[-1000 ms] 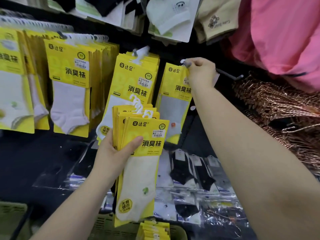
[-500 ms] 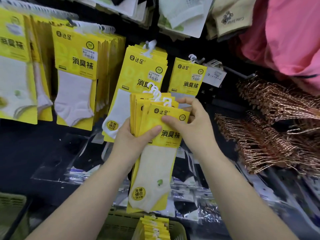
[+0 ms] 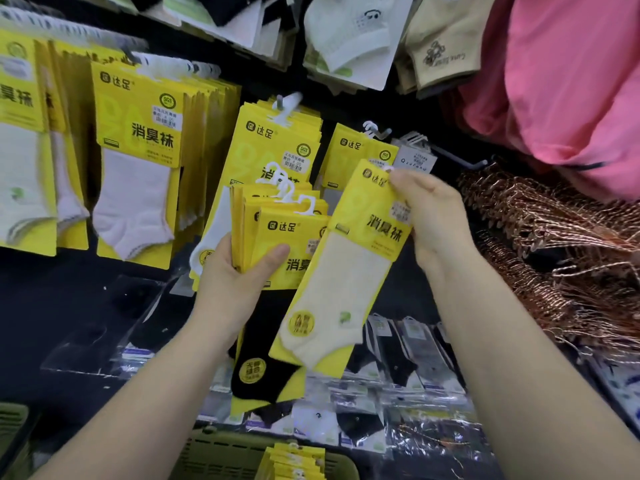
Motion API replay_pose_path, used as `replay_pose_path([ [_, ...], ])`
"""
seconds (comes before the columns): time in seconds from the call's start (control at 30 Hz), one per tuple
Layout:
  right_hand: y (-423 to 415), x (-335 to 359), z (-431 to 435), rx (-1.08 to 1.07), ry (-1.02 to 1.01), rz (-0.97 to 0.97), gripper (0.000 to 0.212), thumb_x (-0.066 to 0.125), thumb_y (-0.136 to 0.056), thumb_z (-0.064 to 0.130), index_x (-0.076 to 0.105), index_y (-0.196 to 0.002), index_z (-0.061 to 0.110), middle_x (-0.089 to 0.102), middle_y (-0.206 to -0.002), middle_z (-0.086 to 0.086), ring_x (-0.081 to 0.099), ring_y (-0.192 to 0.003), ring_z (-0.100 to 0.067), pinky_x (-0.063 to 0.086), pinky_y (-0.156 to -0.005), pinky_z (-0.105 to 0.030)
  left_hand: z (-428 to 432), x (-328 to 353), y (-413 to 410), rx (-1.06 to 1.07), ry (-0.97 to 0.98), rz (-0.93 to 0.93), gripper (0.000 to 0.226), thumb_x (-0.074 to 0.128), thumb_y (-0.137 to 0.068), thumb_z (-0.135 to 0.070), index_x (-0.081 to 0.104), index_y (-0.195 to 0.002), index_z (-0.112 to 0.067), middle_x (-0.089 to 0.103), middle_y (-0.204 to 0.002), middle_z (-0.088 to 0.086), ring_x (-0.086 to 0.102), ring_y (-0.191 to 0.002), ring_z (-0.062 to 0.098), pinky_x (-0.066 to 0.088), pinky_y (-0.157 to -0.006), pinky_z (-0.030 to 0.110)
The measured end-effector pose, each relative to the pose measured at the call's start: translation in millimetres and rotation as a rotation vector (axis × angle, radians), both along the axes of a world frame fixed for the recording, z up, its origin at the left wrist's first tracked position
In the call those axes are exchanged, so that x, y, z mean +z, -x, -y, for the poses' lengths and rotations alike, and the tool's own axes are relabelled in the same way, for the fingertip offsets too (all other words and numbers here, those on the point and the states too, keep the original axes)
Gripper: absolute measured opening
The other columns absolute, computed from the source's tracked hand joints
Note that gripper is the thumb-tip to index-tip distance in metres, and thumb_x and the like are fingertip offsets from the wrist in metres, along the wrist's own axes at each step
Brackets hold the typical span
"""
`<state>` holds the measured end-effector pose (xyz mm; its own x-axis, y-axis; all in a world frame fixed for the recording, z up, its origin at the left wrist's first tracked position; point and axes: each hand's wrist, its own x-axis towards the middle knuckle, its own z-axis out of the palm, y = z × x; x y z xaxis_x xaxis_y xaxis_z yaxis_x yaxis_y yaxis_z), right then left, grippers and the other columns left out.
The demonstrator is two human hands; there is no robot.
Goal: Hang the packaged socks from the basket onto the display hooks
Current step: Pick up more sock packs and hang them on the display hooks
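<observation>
1. Left hand (image 3: 239, 271): grips a stack of sock packs (image 3: 277, 233) at centre, thumb across the front card and fingers behind.
2. Stack of sock packs: yellow cards with white plastic hangers fanned at the top. The front pack carries a black sock that hangs below the hand.
3. Right hand (image 3: 433, 216): pinches the upper right part of a single sock pack (image 3: 346, 271), fingertips near its hanger. The two hands are apart.
4. Single sock pack: yellow card with a cream sock, tilted with its lower end to the left. It overlaps the right edge of the stack; whether they touch cannot be told.
5. Display hooks: the centre hook (image 3: 287, 102) is full of yellow packs. The hook to its right (image 3: 375, 131) holds a few packs, just beyond the right hand.
6. Basket (image 3: 214, 452): green, at the near edge, holding more yellow packs (image 3: 298, 459).
7. Surroundings: hung packs (image 3: 138, 150) at far left, a pink garment (image 3: 571, 81) at upper right, copper wire hangers (image 3: 554, 237) at right, and clear-wrapped socks (image 3: 398, 362) lying below.
</observation>
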<state>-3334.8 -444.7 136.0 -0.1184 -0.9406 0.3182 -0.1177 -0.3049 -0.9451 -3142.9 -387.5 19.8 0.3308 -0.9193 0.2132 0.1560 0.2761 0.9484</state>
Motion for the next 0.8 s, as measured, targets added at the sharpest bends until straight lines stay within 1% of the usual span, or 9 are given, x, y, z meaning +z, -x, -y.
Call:
replay_pose_path([
  [0.07, -4, 18, 16, -0.059, 0.038, 0.018, 0.020, 0.068, -0.082, 0.018, 0.075, -0.065, 0.025, 0.070, -0.074, 0.006, 0.064, -0.071, -0.013, 0.052, -0.061, -0.025, -2, 3, -4, 0.026, 0.010, 0.058, 0.049, 0.071, -0.056, -0.055, 0.061, -0.100, -0.034, 0.073, -0.093, -0.017, 0.069, -0.087, 0.003, 0.053, -0.077, 0.028],
  [0.13, -9, 32, 33, -0.064, 0.087, -0.023, 0.024, 0.065, -0.081, 0.015, 0.073, -0.061, 0.024, 0.065, -0.066, 0.006, 0.059, -0.066, -0.013, 0.046, -0.056, -0.023, -6, 4, -7, 0.036, 0.018, 0.099, 0.042, 0.071, -0.062, -0.048, 0.061, -0.101, -0.035, 0.072, -0.097, -0.015, 0.068, -0.088, 0.001, 0.054, -0.075, 0.024],
  [0.27, -22, 44, 55, -0.031, 0.189, -0.166, 0.031, 0.062, -0.084, 0.015, 0.070, -0.057, 0.030, 0.068, -0.071, 0.012, 0.060, -0.074, -0.011, 0.047, -0.050, -0.020, -11, 5, -9, 0.040, 0.018, 0.135, 0.027, 0.072, -0.074, -0.035, 0.061, -0.099, -0.034, 0.072, -0.098, -0.013, 0.068, -0.087, 0.001, 0.053, -0.071, 0.018],
  [0.33, -25, 42, 64, -0.036, 0.168, -0.163, 0.028, 0.066, -0.084, 0.017, 0.071, -0.060, 0.029, 0.070, -0.078, 0.007, 0.063, -0.081, -0.015, 0.051, -0.056, -0.025, -14, 6, -7, 0.030, 0.016, 0.139, 0.029, 0.072, -0.071, -0.038, 0.061, -0.098, -0.035, 0.072, -0.099, -0.012, 0.069, -0.089, 0.003, 0.053, -0.073, 0.022],
  [0.47, -22, 32, 67, -0.081, 0.112, -0.090, 0.016, 0.064, -0.087, 0.013, 0.072, -0.077, 0.023, 0.069, -0.081, 0.003, 0.064, -0.081, -0.013, 0.054, -0.072, -0.031, -14, 9, 1, 0.005, 0.003, 0.107, 0.052, 0.069, -0.059, -0.051, 0.062, -0.107, -0.030, 0.073, -0.101, -0.010, 0.069, -0.094, 0.008, 0.055, -0.084, 0.035],
  [0.53, -21, 26, 56, -0.152, 0.190, -0.128, 0.017, 0.056, -0.091, 0.007, 0.070, -0.098, 0.016, 0.068, -0.095, 0.003, 0.061, -0.086, -0.004, 0.051, -0.078, -0.020, -12, 9, 5, 0.003, 0.002, 0.078, 0.057, 0.070, -0.057, -0.055, 0.063, -0.108, -0.029, 0.073, -0.099, -0.011, 0.069, -0.093, 0.008, 0.056, -0.086, 0.038],
  [0.6, -19, 15, 35, -0.192, 0.272, -0.211, 0.019, 0.054, -0.093, 0.010, 0.065, -0.106, 0.017, 0.063, -0.099, 0.009, 0.055, -0.082, 0.010, 0.045, -0.072, -0.007, -9, 9, 7, 0.001, 0.000, 0.047, 0.058, 0.071, -0.056, -0.057, 0.063, -0.106, -0.030, 0.074, -0.099, -0.011, 0.070, -0.093, 0.010, 0.056, -0.086, 0.040],
  [0.7, -24, -10, -5, 0.059, 0.213, -0.321, 0.005, 0.062, -0.090, 0.031, 0.063, -0.087, 0.027, 0.061, -0.084, 0.016, 0.052, -0.068, 0.011, 0.043, -0.063, -0.008, -6, 8, 8, -0.008, 0.000, 0.004, 0.056, 0.073, -0.053, -0.059, 0.063, -0.102, -0.032, 0.074, -0.098, -0.010, 0.070, -0.093, 0.012, 0.056, -0.085, 0.041],
  [0.8, -29, -28, -26, 0.162, 0.166, -0.459, 0.023, 0.078, -0.074, 0.037, 0.057, -0.081, 0.028, 0.054, -0.085, 0.012, 0.046, -0.066, -0.002, 0.041, -0.059, -0.008, -3, 8, 13, -0.039, 0.011, -0.030, 0.053, 0.075, -0.050, -0.059, 0.063, -0.096, -0.037, 0.074, -0.094, -0.015, 0.071, -0.088, 0.008, 0.056, -0.078, 0.033],
])
